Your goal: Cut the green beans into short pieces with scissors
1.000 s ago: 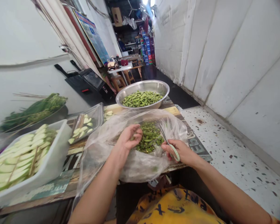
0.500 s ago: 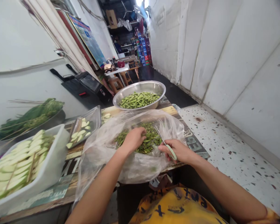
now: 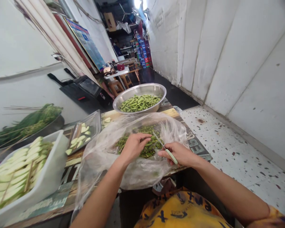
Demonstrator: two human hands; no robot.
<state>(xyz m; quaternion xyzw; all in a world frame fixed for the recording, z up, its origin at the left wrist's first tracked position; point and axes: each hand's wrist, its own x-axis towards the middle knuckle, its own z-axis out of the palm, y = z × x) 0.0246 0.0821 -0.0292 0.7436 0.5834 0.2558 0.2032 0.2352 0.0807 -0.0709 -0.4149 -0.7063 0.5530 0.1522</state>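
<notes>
Scissors with pale green handles [image 3: 171, 155] are held in my right hand [image 3: 178, 153], their blades pointing up and left over the green pieces. My left hand [image 3: 136, 145] is over the same pieces, its fingers pressed together close to the blade tips; whatever they pinch is too small to make out. Small green pods and trimmings [image 3: 150, 149] lie in a clear plastic bag [image 3: 97, 158] spread open on the table. Behind the bag, a metal bowl [image 3: 117, 100] holds many green pods [image 3: 140, 103].
At the left stands a white bin [image 3: 59, 152] with skewered pale green slices. Behind it are a metal tray [image 3: 98, 122] with cut slices and a dark bowl [image 3: 58, 122] of leafy greens. A white wall [image 3: 218, 57] runs along the right.
My left hand has straightened its fingers toward the blades. The scissors have tilted further left, their tips now nearer to my left fingertips. The view has shifted slightly.
</notes>
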